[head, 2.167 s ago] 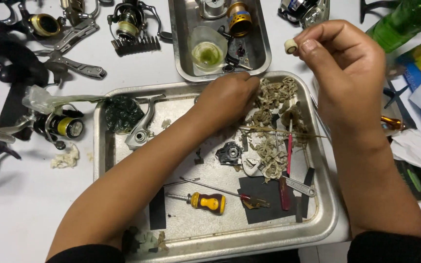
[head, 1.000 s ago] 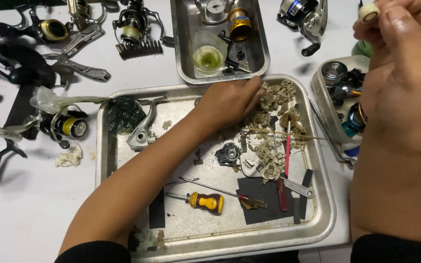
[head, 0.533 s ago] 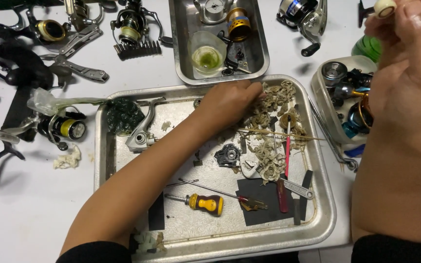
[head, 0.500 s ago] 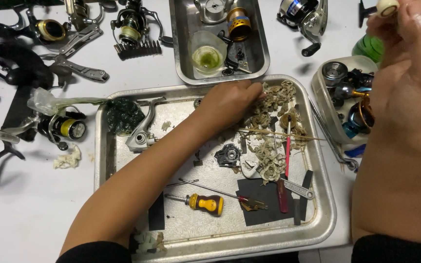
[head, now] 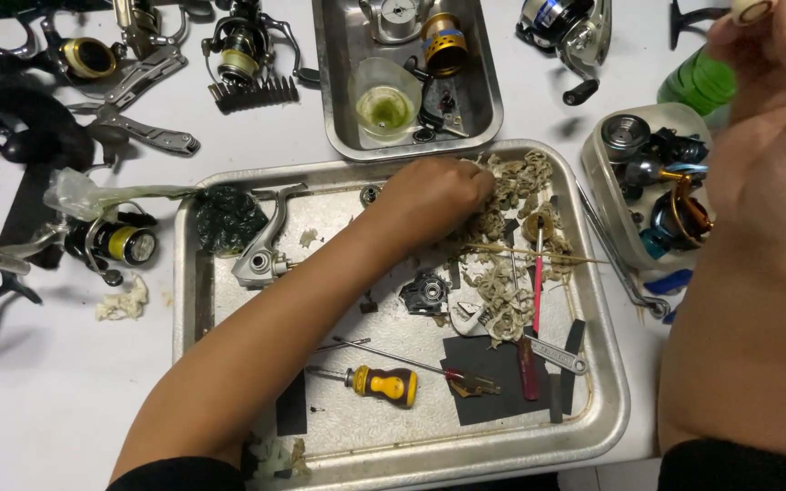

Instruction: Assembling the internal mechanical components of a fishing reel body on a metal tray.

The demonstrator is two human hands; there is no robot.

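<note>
Left hand: I see my left hand [head: 438, 195] curled, fingers down in the pile of wipes [head: 511, 236] at the tray's [head: 607, 400] far right part.
Right hand: my right hand [head: 770, 164] is raised right of the tray, pinching a small pale ring [head: 750, 9].
Handling: I judge the ring light, stiff, likely greasy; hold its rim.
Surface: white table [head: 38, 400], crowded with reel parts.

2 metal trays [head: 607, 400] [head: 329, 100], 1 yellow-handled screwdriver [head: 384, 385], 1 green bottle [head: 698, 84].

No packages, labels, signs, screens.
</note>
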